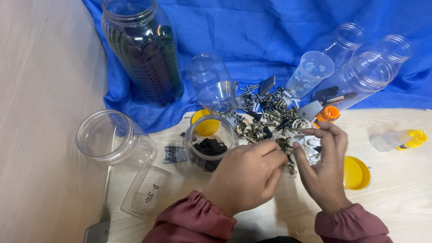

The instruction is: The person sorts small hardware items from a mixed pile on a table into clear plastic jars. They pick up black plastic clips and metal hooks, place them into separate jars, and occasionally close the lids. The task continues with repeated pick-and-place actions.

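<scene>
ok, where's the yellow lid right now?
In the head view the yellow lid lies flat on the wooden table, just right of the right hand and below the small capped bottle lying on its side.

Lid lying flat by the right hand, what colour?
Yellow lid, just right of the right hand; head view.

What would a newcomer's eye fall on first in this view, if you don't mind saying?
Probably the heap of small metal and plastic parts at the table's middle, where the left hand and right hand pick at its near edge. Next, the tall clear jar of dark discs on the blue cloth behind.
</scene>
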